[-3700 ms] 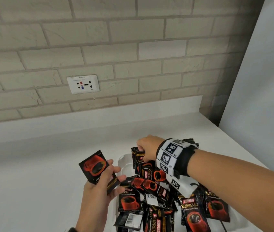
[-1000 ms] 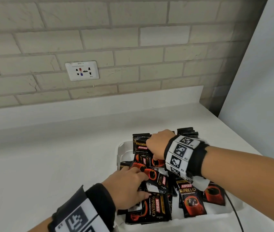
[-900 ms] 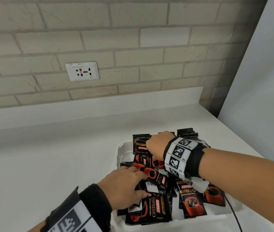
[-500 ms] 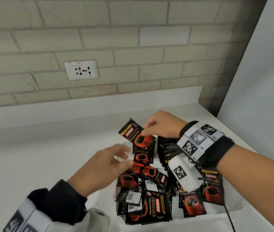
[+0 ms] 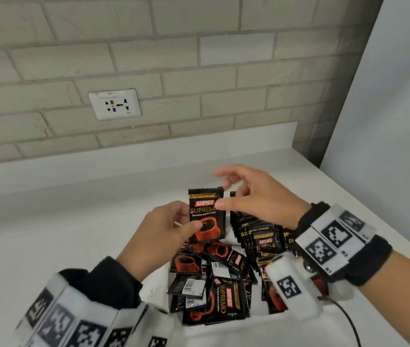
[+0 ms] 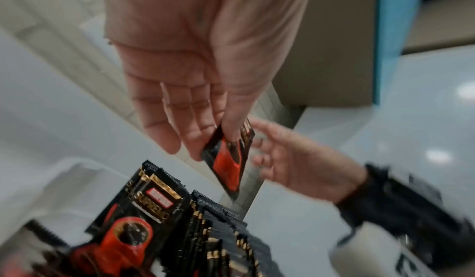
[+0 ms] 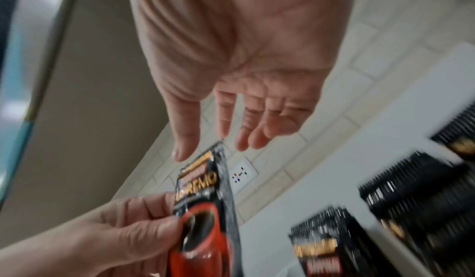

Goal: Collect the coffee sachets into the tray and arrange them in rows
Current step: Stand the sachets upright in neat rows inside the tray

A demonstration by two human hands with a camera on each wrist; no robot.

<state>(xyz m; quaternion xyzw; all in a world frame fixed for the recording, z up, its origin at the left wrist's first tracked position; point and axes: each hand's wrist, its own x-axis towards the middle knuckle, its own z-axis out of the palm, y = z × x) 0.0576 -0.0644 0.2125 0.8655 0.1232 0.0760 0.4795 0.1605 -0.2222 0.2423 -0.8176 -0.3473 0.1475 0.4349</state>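
Sachet [image 5: 206, 216] has switched hands: left hand [image 5: 164, 236] now pinches it upright above the tray [image 5: 224, 329], while the right hand [image 5: 256, 196] hangs beside it, fingers spread, probably just let go (blurry). Next it joins the standing row [image 5: 254, 231]; loose ones [image 5: 214, 284] remain.

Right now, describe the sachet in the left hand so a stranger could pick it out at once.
Start at the white tray on the counter below the wall socket. Above its far end the left hand pinches one Kopiko Supremo sachet. It alone is lifted clear and upright, label facing the camera, while the others lie heaped or stand packed in rows.
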